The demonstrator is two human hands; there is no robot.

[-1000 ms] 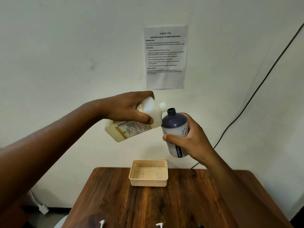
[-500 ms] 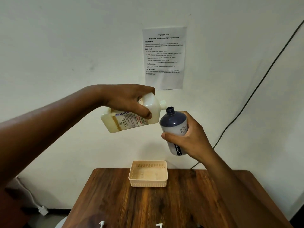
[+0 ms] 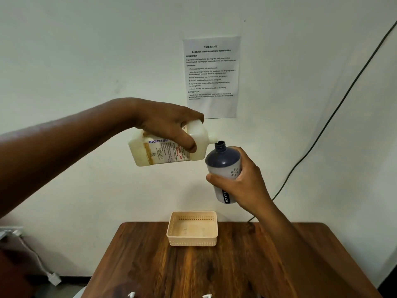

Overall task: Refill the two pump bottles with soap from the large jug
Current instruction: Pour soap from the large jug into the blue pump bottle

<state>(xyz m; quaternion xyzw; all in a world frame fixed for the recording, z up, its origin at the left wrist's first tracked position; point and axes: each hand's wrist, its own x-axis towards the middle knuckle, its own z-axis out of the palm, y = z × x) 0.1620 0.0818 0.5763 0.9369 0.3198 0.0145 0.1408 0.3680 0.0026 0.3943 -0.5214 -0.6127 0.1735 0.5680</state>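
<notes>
A plain pale wall [image 3: 86, 50] is seen across the whole background; a printed sheet [image 3: 211, 76] is fixed to it, and a dark cable [image 3: 335, 108] is run slantwise down its right side; a dark wooden table [image 3: 171, 265] is set against it below; a white plug [image 3: 53, 278] is seen low at left.

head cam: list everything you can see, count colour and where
soap jug: 1, cream white with printed label, tipped sideways in the air, spout at the bottle's mouth
pump bottle: 1, dark blue over pale grey, open neck, held in the air
basket: 1, beige, back edge of table
table: 1, brown wood, bottom centre
pump heads: 2 white tips, bottom edge
task sheet: 1, white, on wall
cable: 1, black, down right wall
left hand: grips jug
right hand: grips bottle
</notes>
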